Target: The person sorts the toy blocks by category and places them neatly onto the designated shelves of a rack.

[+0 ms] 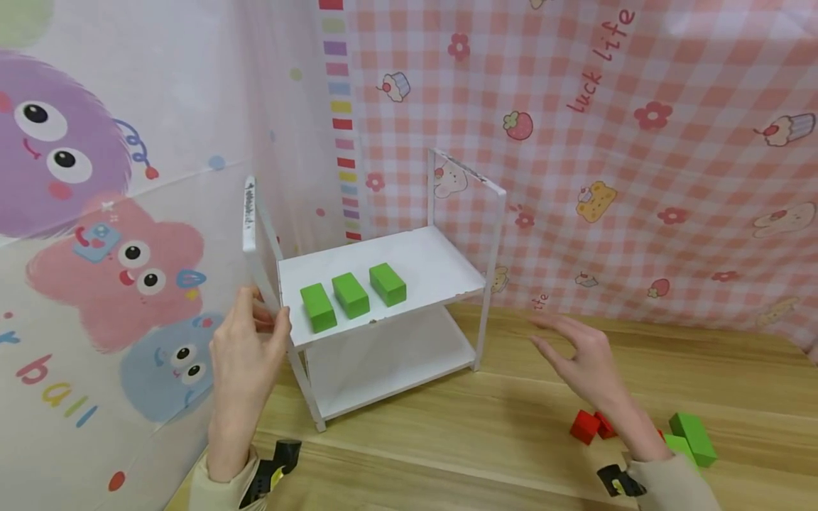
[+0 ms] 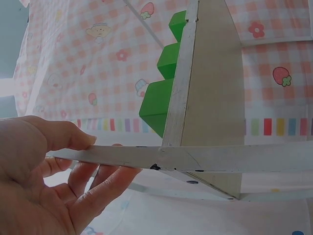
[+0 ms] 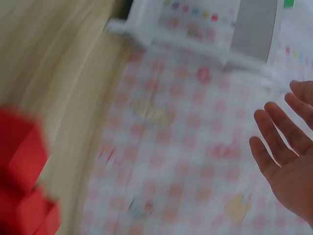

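A white two-tier shelf (image 1: 441,262) stands on the wooden table. My left hand (image 1: 246,355) holds its left front post; in the left wrist view the thumb lies on one side of the post (image 2: 122,155) and the fingers on the other. Three green blocks sit in a row on the upper tier: a left one (image 1: 318,307), a middle one (image 1: 351,295) and a right one (image 1: 388,284). My right hand (image 1: 584,358) hovers to the right of the shelf, holding nothing, its fingers extended and apart in the right wrist view.
Under and beside the right forearm lie red blocks (image 1: 584,427) and green blocks (image 1: 693,436), partly hidden by the arm. A pink checked cloth (image 1: 575,213) hangs behind the shelf. A white cartoon-printed sheet (image 1: 192,284) hangs close on the left.
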Tool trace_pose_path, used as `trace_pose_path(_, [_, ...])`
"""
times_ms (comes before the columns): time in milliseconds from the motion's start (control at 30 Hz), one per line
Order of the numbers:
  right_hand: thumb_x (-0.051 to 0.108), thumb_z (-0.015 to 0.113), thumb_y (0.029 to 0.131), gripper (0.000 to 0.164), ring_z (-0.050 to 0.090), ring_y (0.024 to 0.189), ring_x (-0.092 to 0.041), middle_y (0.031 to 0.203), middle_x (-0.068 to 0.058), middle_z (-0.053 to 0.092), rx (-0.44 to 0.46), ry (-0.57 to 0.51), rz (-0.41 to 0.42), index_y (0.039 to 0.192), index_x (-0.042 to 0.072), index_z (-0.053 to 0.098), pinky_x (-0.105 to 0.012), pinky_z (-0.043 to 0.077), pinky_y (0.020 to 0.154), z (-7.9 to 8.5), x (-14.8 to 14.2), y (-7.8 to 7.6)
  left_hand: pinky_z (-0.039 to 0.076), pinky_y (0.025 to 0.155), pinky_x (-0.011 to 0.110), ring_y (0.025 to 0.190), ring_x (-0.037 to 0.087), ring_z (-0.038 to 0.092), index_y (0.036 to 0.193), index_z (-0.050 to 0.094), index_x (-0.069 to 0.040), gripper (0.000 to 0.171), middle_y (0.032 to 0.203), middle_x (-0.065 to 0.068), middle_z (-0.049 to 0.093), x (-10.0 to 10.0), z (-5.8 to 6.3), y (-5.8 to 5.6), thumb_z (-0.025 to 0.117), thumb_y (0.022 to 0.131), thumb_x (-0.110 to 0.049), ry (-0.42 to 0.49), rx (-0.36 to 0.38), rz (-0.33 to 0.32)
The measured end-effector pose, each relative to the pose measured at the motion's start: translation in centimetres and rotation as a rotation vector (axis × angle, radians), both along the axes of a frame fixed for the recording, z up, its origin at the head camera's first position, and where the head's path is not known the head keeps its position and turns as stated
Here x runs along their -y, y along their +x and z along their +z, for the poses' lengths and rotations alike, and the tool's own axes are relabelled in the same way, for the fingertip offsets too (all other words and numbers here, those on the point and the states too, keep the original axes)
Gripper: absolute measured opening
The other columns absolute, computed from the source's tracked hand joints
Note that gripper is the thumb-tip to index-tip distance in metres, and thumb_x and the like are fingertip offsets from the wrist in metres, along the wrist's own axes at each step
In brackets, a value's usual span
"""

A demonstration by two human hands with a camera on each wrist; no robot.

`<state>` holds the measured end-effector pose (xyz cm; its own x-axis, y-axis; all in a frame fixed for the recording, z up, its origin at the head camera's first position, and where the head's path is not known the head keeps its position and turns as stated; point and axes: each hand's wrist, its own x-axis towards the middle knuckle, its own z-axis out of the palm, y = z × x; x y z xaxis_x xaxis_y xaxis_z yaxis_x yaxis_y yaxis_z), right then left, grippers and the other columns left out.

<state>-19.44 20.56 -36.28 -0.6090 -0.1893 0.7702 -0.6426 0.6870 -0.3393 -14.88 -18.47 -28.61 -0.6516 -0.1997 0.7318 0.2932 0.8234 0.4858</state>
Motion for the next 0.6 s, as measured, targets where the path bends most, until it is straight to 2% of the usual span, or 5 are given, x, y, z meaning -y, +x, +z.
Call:
trace_pose_path(33, [-0.005, 0.075, 0.072, 0.032, 0.069, 0.093, -0.017, 0.098, -0.011, 0.073, 0.02, 0.002, -0.019, 0.103, 0.004, 0.071, 0.002, 0.034, 0.088, -0.3, -0.9, 0.3, 0.051, 0.058, 0.05, 0.069, 0.037, 0.065, 0.099, 0.05, 0.004, 0.021, 0.074, 0.019, 0.061, 0.0, 0.0, 0.0, 0.063, 0.085, -0.004, 0.002, 0.001, 0.0])
trace_pose_path(167, [-0.004, 0.075, 0.073, 0.033, 0.056, 0.097, 0.016, 0.098, -0.009, 0.073, 0.087, -0.009, -0.077, 0.104, 0.007, 0.071, 0.003, 0.034, 0.085, -1.3, -4.5, 1.6, 0.052, 0.058, 0.05, 0.07, 0.037, 0.066, 0.099, 0.05, 0.004, 0.021, 0.074, 0.019, 0.061, 0.0, 0.0, 0.0, 0.063, 0.085, -0.004, 0.007, 0.001, -0.003])
trace_pose_path(233, [-0.003, 0.074, 0.074, 0.032, 0.048, 0.097, 0.025, 0.101, 0.003, 0.073, 0.122, -0.033, -0.098, 0.104, 0.007, 0.071, 0.003, 0.034, 0.083, -1.9, -6.3, 2.2, 0.052, 0.058, 0.05, 0.07, 0.037, 0.066, 0.099, 0.05, 0.004, 0.021, 0.074, 0.02, 0.061, 0.0, 0.0, 0.0, 0.063, 0.085, -0.004, 0.009, -0.001, -0.006])
trace_pose_path(400, [0.005, 0.072, 0.081, 0.029, 0.045, 0.096, 0.028, 0.105, 0.04, 0.055, 0.275, -0.075, -0.153, 0.109, 0.006, 0.069, 0.003, 0.036, 0.076, -3.5, -10.7, 4.1, 0.053, 0.058, 0.05, 0.069, 0.037, 0.066, 0.099, 0.05, 0.005, 0.021, 0.074, 0.02, 0.061, 0.0, 0.0, 0.0, 0.063, 0.085, -0.004, 0.011, -0.004, -0.007])
trace_pose_path(600, [0.023, 0.067, 0.088, 0.036, 0.041, 0.091, 0.03, 0.103, 0.045, 0.049, 0.537, -0.096, -0.24, 0.12, 0.006, 0.063, -0.001, 0.04, 0.067, -5.3, -15.5, 5.6, 0.052, 0.057, 0.049, 0.069, 0.036, 0.066, 0.099, 0.05, 0.005, 0.02, 0.074, 0.019, 0.061, 0.0, 0.0, 0.0, 0.063, 0.085, -0.003, 0.011, 0.003, -0.008])
